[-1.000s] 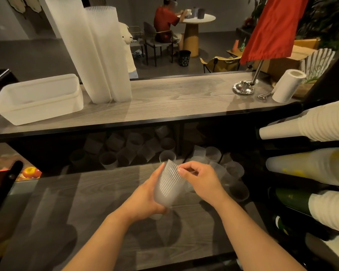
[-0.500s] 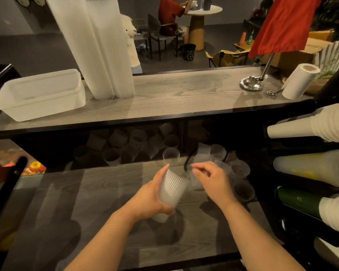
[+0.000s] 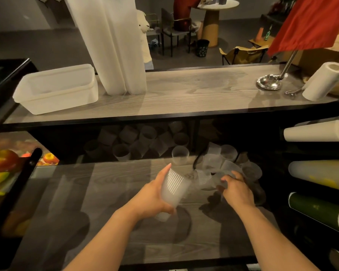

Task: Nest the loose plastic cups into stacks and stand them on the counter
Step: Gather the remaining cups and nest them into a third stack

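The left hand (image 3: 153,196) is gripping a short stack of nested cups (image 3: 172,192), fingers curled round its lower part, the stack tilted with its mouth up and away over the lower surface (image 3: 110,202). The right hand (image 3: 236,190) is closing its curled fingers on a loose cup (image 3: 216,181) at the edge of a heap of loose cups (image 3: 223,161) lying on that surface; the cup is blurred. More cups (image 3: 137,141) are lying in the shadow under the upper surface (image 3: 194,94). There, two tall stacks (image 3: 114,45) are standing beside a white tub (image 3: 57,89), whose inside is showing nothing.
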`<state>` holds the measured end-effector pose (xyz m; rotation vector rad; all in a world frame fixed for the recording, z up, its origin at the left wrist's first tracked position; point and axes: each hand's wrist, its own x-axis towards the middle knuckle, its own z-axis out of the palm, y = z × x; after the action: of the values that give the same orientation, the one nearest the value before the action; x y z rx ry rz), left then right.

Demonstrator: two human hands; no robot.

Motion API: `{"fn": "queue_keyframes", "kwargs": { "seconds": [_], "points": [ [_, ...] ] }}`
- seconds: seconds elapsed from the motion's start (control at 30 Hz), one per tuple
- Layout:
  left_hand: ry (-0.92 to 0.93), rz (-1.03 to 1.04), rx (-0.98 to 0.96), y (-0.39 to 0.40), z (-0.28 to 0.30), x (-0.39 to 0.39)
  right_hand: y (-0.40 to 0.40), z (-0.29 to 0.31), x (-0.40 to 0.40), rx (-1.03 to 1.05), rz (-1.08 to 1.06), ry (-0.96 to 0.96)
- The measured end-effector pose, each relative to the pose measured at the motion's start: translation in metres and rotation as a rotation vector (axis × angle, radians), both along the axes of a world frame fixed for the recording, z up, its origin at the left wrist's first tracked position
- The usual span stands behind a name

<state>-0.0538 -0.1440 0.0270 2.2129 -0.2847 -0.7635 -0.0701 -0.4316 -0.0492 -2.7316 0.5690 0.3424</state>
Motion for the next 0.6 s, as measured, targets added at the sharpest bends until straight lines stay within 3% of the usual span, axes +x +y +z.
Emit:
{"fn": "queue_keyframes", "kwargs": {
  "seconds": [0.13, 0.23, 0.37, 0.5, 0.6],
  "points": [
    [-0.030, -0.008, -0.019, -0.002, 0.002, 0.000, 0.000, 0.009, -0.002, -0.003, -0.037, -0.092],
    [-0.044, -0.015, -0.035, -0.004, 0.003, 0.000, 0.003, 0.026, -0.008, 0.079, -0.131, -0.285],
    [-0.073, -0.033, -0.035, -0.010, 0.005, -0.002, 0.023, 0.064, -0.010, 0.444, -0.194, -0.552],
    [-0.104, -0.057, -0.054, -0.019, 0.007, -0.003, 0.042, 0.083, -0.007, 0.977, -0.259, -0.574],
    [-0.119, -0.087, -0.094, -0.023, 0.012, -0.003, 0.051, 0.091, -0.006, 1.192, -0.295, -0.561]
  ]
}}
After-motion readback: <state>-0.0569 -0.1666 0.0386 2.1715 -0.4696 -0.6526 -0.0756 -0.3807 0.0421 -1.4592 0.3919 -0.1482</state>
